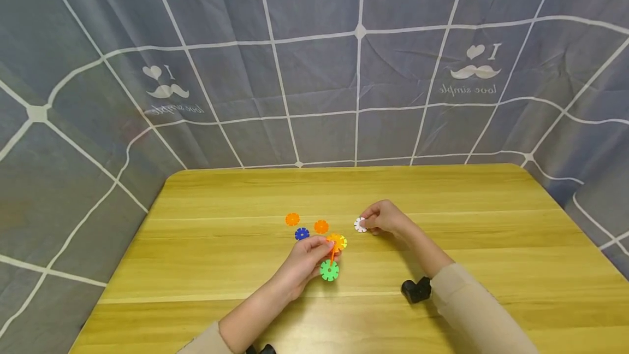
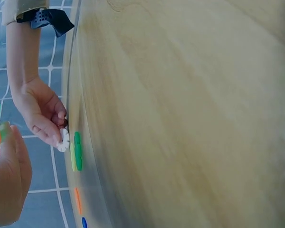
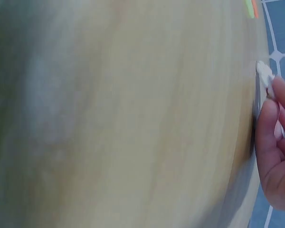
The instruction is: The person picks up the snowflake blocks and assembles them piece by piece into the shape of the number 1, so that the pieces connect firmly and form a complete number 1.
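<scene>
My left hand [image 1: 307, 261] pinches a small joined piece made of notched plastic discs. In it an orange disc [image 1: 336, 241] is at the top and a green disc [image 1: 329, 270] faces up below, with an edge-on orange disc between them. To the right, my right hand [image 1: 388, 217] pinches a white notched disc [image 1: 359, 225] between thumb and fingers, close over the table. The right wrist view also shows this white disc [image 3: 264, 73] at the fingertips. A yellow disc [image 1: 344, 242] peeks out behind the held orange one, mostly hidden.
Beyond my left hand, two orange discs [image 1: 292, 219] and a blue disc [image 1: 302, 234] lie on the wooden table [image 1: 442, 201]. A loose green disc [image 2: 78, 151] shows in the left wrist view. Behind the table hangs a grey curtain [image 1: 319, 81] with white lines.
</scene>
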{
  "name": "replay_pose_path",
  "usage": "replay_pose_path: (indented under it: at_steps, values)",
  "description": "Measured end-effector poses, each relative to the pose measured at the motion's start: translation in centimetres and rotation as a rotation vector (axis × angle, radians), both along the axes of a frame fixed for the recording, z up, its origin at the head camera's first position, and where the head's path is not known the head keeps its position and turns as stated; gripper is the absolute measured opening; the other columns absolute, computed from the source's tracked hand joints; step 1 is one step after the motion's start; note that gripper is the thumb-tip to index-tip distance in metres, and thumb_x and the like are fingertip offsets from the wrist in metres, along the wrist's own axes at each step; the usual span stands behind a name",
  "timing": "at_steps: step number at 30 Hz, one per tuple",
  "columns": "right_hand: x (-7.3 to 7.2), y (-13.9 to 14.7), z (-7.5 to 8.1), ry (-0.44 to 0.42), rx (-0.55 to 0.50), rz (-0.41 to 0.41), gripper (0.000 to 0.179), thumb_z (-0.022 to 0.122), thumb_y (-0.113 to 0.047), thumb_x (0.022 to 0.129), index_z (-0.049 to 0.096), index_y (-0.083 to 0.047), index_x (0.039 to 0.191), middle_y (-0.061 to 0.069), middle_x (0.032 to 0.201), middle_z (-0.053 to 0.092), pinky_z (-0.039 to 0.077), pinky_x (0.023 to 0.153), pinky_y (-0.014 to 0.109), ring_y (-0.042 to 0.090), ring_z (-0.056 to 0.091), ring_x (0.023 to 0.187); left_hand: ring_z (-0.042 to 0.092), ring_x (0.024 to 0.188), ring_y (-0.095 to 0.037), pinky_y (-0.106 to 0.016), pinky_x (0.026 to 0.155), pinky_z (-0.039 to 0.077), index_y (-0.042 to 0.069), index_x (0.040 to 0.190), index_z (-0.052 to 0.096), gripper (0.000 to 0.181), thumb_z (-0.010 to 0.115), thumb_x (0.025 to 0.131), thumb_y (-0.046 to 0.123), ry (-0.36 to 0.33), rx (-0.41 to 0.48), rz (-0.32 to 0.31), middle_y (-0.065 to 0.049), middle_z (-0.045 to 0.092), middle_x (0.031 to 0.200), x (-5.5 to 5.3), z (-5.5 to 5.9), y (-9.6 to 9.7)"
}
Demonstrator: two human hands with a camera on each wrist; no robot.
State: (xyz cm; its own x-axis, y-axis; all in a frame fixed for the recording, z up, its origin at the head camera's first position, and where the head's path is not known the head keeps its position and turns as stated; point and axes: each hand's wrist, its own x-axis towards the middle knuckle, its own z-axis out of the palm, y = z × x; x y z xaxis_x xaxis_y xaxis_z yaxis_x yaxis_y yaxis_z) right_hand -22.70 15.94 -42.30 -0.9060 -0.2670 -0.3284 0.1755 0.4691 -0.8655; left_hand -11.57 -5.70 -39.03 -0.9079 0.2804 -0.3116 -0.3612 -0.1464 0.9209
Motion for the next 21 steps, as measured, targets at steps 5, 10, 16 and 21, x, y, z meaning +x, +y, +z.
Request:
replay_pose_path:
  at_steps: [5, 10, 16, 21]
  values:
    - [0.2, 0.2, 0.5, -0.055, -0.054, 0.021, 0.017, 0.066, -0.002, 0.085, 0.064, 0.011, 0.096, 0.001, 0.066, 0.056, 0.049, 0.05, 0.019, 0.009, 0.048, 0.052, 0.065, 0.086, -0.016, -0.024, 0.072, 0.055, -0.004, 0.099, 0.058, 0.016, 0.052, 0.096, 0.011, -0.006, 0.006, -0.006, -0.014, 0.066, 0.098, -0.1, 0.1, 0.0]
    - [0.6, 0.4, 1.1, -0.062, -0.121, 0.075, 0.018, 0.063, -0.004, 0.087, 0.062, 0.011, 0.098, 0.002, 0.069, 0.055, 0.05, 0.053, 0.019, 0.01, 0.05, 0.058, 0.064, 0.084, -0.015, -0.023, 0.071, 0.054, -0.002, 0.098, 0.058, 0.014, 0.052, 0.095, 0.01, -0.017, 0.012, -0.007, -0.01, 0.066, 0.093, -0.1, 0.0, 0.1]
    - [1.4, 0.0, 2.2, -0.027, -0.207, 0.169, 0.017, 0.058, -0.002, 0.09, 0.058, 0.012, 0.1, 0.002, 0.072, 0.059, 0.052, 0.056, 0.019, 0.01, 0.054, 0.06, 0.065, 0.083, -0.015, -0.023, 0.071, 0.055, -0.004, 0.099, 0.059, 0.016, 0.052, 0.095, 0.01, -0.013, 0.008, -0.004, -0.008, 0.066, 0.089, -0.1, 0.0, 0.1]
    - [2.3, -0.8, 3.1, -0.009, -0.301, 0.236, 0.015, 0.054, 0.005, 0.09, 0.054, 0.015, 0.101, 0.003, 0.075, 0.061, 0.055, 0.062, 0.023, 0.011, 0.057, 0.062, 0.065, 0.082, -0.014, -0.023, 0.071, 0.055, -0.005, 0.101, 0.059, 0.018, 0.052, 0.095, 0.011, -0.006, 0.005, -0.003, -0.008, 0.066, 0.088, 0.0, 0.1, 0.1]
